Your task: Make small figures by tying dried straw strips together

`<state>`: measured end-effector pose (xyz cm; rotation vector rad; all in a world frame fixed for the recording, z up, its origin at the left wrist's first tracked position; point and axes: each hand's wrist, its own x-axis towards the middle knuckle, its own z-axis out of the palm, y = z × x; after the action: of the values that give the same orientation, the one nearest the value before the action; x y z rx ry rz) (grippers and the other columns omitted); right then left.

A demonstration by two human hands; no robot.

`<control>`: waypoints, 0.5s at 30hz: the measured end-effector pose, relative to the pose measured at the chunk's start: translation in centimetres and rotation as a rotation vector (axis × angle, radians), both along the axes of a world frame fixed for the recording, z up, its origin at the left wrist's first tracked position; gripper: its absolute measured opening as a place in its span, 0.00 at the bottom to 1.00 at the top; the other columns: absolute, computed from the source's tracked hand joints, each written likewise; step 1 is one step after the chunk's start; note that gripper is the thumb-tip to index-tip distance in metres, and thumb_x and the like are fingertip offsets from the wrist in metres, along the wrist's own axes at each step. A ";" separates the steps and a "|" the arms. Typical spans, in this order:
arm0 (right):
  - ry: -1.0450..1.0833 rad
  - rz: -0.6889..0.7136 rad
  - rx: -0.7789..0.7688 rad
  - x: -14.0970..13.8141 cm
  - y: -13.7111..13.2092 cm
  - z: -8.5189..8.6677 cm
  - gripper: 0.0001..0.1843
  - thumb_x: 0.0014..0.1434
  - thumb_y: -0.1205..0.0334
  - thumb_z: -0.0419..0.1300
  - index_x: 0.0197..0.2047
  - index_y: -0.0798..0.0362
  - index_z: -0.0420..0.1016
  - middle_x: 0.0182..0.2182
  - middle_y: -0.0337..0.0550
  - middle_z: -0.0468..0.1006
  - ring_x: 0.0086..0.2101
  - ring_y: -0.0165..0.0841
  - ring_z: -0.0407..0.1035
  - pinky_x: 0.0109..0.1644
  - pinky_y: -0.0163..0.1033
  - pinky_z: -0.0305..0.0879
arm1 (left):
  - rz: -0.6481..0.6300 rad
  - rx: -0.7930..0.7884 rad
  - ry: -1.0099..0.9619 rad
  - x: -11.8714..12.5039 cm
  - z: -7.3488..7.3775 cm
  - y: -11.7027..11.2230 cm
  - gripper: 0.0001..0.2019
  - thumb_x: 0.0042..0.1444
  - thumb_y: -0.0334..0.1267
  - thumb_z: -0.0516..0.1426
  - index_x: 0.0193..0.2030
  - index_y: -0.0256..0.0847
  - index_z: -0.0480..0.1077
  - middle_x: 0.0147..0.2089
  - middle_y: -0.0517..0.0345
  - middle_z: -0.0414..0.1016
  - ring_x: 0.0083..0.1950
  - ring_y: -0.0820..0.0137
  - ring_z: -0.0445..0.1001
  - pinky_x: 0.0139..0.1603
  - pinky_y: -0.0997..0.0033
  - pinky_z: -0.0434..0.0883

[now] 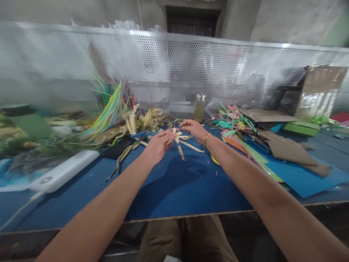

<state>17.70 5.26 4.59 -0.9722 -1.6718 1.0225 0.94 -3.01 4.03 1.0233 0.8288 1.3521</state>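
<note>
My left hand [158, 145] pinches a small bundle of pale dried husk strips [180, 145] above the blue tabletop. The strips stick out in several directions, and one twisted end hangs down with a bit of blue on it. Just above and to the right of the bundle is my right hand [194, 130], fingertips pressed together. Whatever lies between those fingertips is too small to make out. Blue strands [143, 135] and more dried husks [149, 118] lie beyond my left hand.
A white power strip [68, 171] lies at left, near colourful stems [109, 105]. A glass bottle [199, 108] stands at the back before a perforated metal screen [152, 54]. Cardboard pieces [289, 147], blue sheets [308, 178] and coloured paper scraps [229, 122] are on the right.
</note>
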 end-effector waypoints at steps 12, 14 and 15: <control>0.154 0.232 -0.201 2.6 -2.0 1.4 0.06 0.50 0.71 0.52 0.28 0.53 0.69 0.26 0.40 0.72 0.28 0.29 0.65 0.35 0.36 0.64 | -0.084 -0.056 0.221 -1.6 -0.3 3.2 0.11 0.35 0.35 0.70 0.24 0.38 0.73 0.30 0.58 0.74 0.35 0.73 0.72 0.41 0.72 0.70; 0.189 0.196 -0.146 3.5 -2.1 2.2 0.07 0.54 0.69 0.51 0.33 0.53 0.70 0.32 0.43 0.75 0.32 0.31 0.69 0.39 0.38 0.68 | -0.064 -0.043 0.203 -1.7 -0.6 3.8 0.11 0.34 0.34 0.70 0.24 0.39 0.73 0.31 0.57 0.75 0.38 0.71 0.73 0.43 0.71 0.71; 0.203 0.172 -0.103 4.0 -2.1 2.6 0.08 0.56 0.68 0.51 0.35 0.52 0.71 0.34 0.43 0.75 0.34 0.31 0.70 0.41 0.39 0.68 | -0.049 -0.045 0.190 -1.8 -0.7 4.1 0.10 0.34 0.34 0.70 0.24 0.39 0.73 0.31 0.57 0.75 0.38 0.70 0.73 0.43 0.70 0.71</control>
<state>21.65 3.16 7.15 -0.7712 -1.5655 1.2884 -0.83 1.12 3.33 1.1420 0.9648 1.2030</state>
